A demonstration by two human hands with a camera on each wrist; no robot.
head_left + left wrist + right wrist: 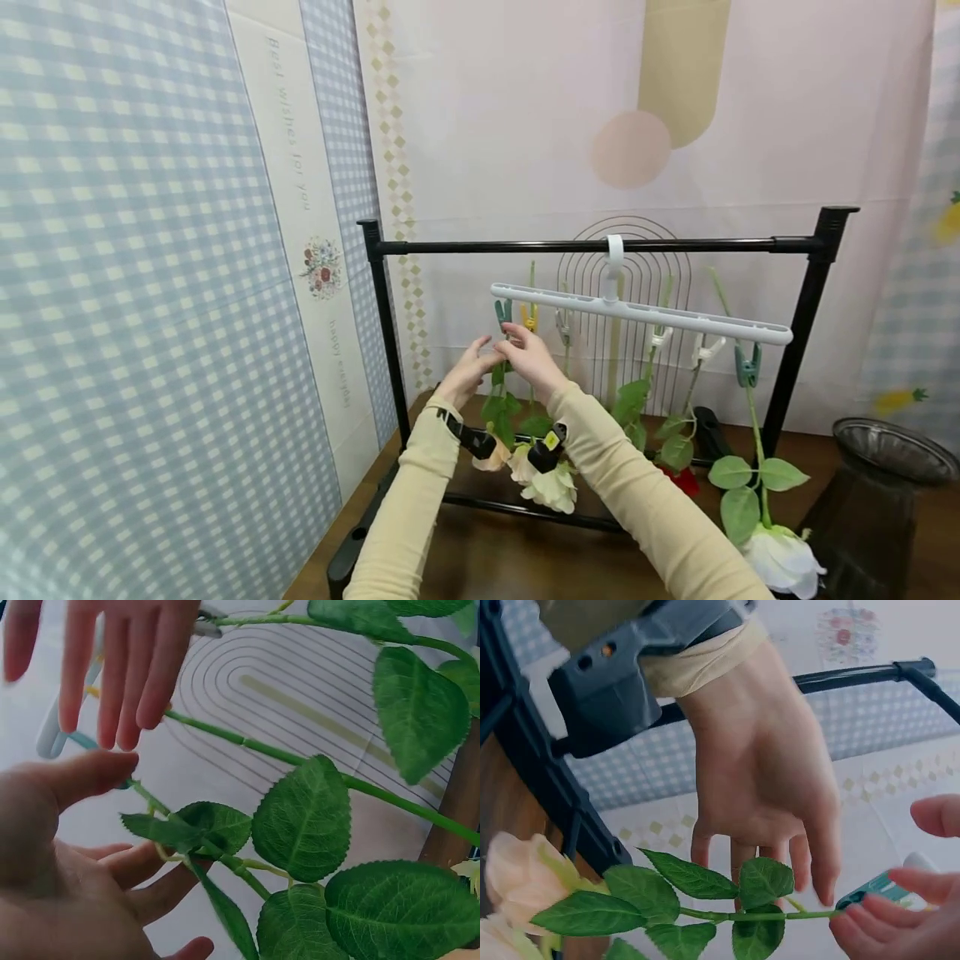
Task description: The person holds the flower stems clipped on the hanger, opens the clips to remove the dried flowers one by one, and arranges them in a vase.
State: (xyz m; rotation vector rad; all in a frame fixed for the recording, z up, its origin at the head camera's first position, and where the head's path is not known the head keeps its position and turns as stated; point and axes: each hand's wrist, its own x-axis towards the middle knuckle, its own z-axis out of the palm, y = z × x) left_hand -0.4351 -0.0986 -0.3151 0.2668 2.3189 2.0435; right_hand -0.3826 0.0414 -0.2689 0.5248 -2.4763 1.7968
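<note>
A peach rose hangs head down on its green leafy stem from a teal clothespin at the left end of a white hanger. My left hand is beside the upper stem, its fingers loosely spread behind the leaves in the left wrist view. Whether it touches the stem, I cannot tell. My right hand is just under the clothespin. Its fingers are extended close to the clip in the right wrist view, the thumb standing apart from them.
The hanger hooks over a black rack's top bar. More flowers hang from it, including a white rose under another teal clothespin. A yellow clothespin is close to the right hand. A dark glass vase stands at right.
</note>
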